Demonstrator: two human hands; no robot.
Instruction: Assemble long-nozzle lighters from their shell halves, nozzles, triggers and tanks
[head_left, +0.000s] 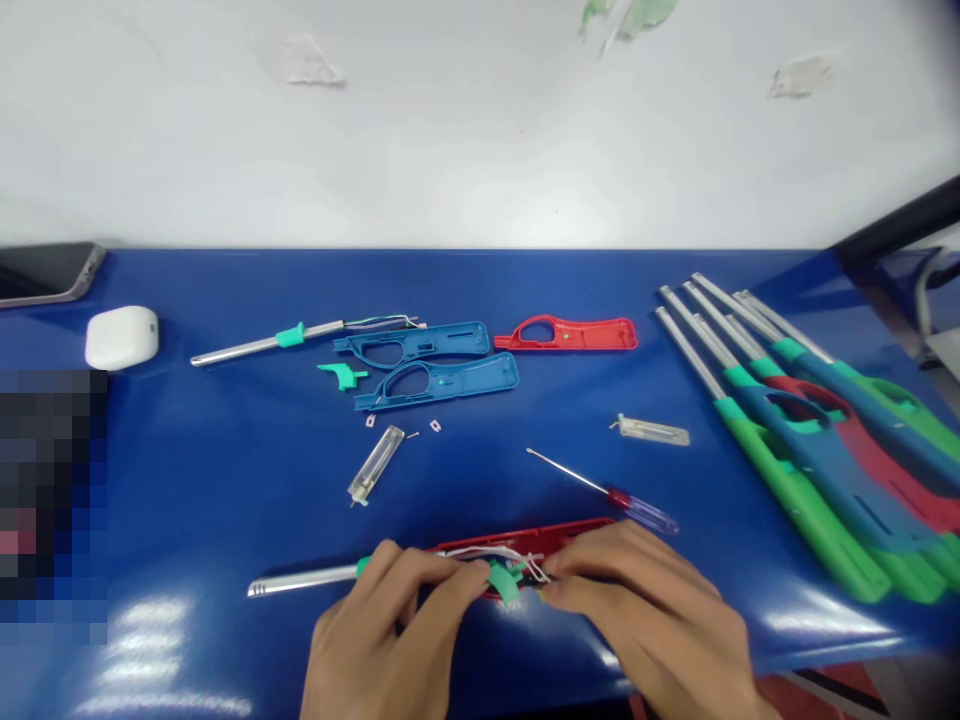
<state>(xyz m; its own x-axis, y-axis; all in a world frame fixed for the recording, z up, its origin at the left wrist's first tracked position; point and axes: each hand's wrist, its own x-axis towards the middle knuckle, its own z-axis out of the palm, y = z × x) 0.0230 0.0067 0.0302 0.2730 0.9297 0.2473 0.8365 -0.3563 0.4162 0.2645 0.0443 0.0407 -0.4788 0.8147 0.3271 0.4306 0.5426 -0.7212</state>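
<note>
At the table's front edge lies an open red lighter half-shell [559,535], with a metal tube [300,582] reaching out to the left. My left hand [401,620] is closed over the shell's tube end, its thumb against a green trigger [504,580] seated in the shell. White wires [487,550] loop above the trigger. My right hand [652,610] is closed at the right part of the shell, thumb and index pinched by the wire ends. What exactly lies between those fingertips is hidden. A screwdriver [637,510] with a clear and red handle lies just beyond my right hand.
Two blue half-shells [465,380], another red half-shell [600,334], a loose tube with wires [240,350] and a green trigger [343,376] lie farther back. Clear fuel tanks [379,460] flank the middle. Assembled lighters [810,500] are piled right; a white case [122,338] stands left.
</note>
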